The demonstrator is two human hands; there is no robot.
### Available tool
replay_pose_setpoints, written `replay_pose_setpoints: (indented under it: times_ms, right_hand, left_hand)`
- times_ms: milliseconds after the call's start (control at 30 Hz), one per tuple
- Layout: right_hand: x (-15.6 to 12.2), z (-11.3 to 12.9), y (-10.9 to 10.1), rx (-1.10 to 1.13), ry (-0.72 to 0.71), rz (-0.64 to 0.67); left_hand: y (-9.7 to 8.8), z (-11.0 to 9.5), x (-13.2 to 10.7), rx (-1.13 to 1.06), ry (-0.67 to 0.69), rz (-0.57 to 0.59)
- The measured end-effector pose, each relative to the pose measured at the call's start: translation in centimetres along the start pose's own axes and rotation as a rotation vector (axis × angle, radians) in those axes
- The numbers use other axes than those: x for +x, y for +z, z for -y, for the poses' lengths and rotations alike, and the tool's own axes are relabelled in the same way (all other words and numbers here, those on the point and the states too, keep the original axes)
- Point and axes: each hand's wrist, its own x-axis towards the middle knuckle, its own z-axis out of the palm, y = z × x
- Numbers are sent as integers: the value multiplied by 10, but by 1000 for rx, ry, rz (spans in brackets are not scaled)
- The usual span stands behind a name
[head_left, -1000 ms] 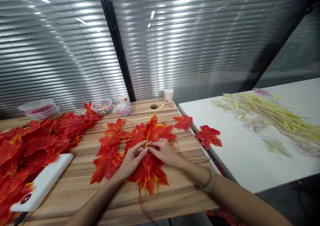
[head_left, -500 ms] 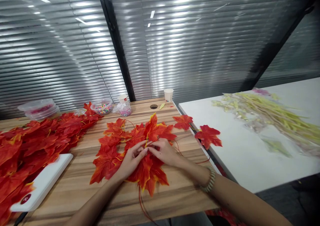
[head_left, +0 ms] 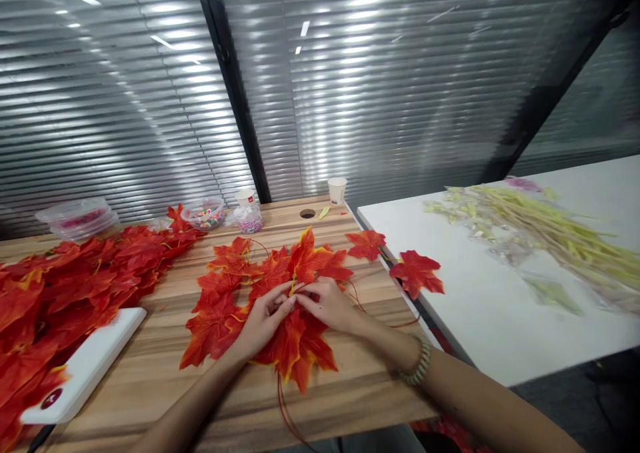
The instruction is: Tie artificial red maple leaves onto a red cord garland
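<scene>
Red and orange artificial maple leaves (head_left: pixel 215 326) lie in a cluster on the wooden table, strung with a thin red cord (head_left: pixel 281 403). My left hand (head_left: pixel 265 316) pinches a leaf's yellow stem (head_left: pixel 293 285) between thumb and fingers at the middle of the cluster. Close against it, my right hand (head_left: pixel 327 303) has its thumb and forefinger pinched on the red cord beside that stem. The fingertips of both hands nearly touch. Cord runs out under my right wrist and hangs over the front edge.
A large heap of red leaves (head_left: pixel 100 273) and a white power bank (head_left: pixel 95 366) are on the left. Behind stand bead tubs (head_left: pixel 205 216) and paper cups (head_left: pixel 337 191). Two leaves (head_left: pixel 417 273) reach toward the white table (head_left: pixel 450 306), which bears bagged yellow stems (head_left: pixel 550 233).
</scene>
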Motion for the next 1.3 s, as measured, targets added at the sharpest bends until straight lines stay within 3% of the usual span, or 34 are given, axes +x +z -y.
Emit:
replay_pose_setpoints:
  times_ms: [1300]
  right_hand:
    - [0, -3, 1, 25, -19, -8]
  left_hand:
    - [-1, 1, 0, -11, -15, 7]
